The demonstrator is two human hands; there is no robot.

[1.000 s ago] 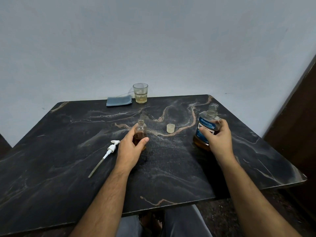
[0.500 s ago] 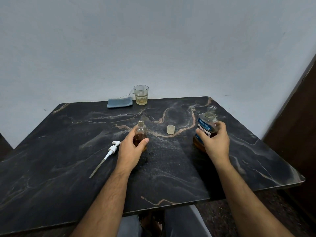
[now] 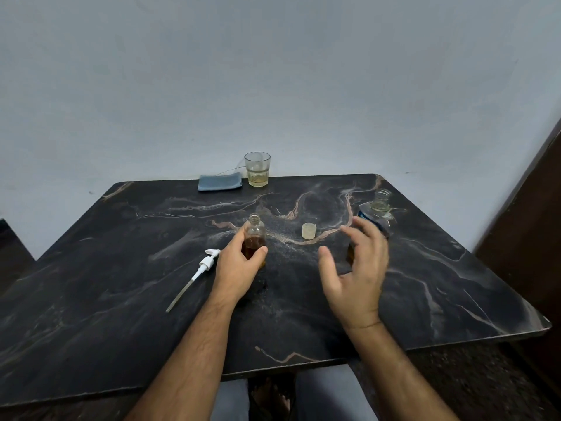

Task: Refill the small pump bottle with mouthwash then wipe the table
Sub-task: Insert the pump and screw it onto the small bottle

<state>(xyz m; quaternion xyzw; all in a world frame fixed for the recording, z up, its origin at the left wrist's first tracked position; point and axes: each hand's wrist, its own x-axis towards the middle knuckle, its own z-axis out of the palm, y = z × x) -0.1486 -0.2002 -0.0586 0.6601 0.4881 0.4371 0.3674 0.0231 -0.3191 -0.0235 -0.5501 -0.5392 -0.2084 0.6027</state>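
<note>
Pump bottle [image 3: 254, 238], small, clear and open-necked, stands mid-counter [image 3: 121, 299], part full of amber liquid. Left hand [image 3: 239, 267] grips its lower body. Right hand [image 3: 355, 268] hovers spread and empty, right of it. It looks light, smooth and easily tipped; hold it low.

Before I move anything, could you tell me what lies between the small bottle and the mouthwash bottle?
Head view: only the loose cap lies between small bottle and mouthwash bottle.

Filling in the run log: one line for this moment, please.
left hand: grips small bottle | right hand: open, off mouthwash bottle | pump: on table
</note>
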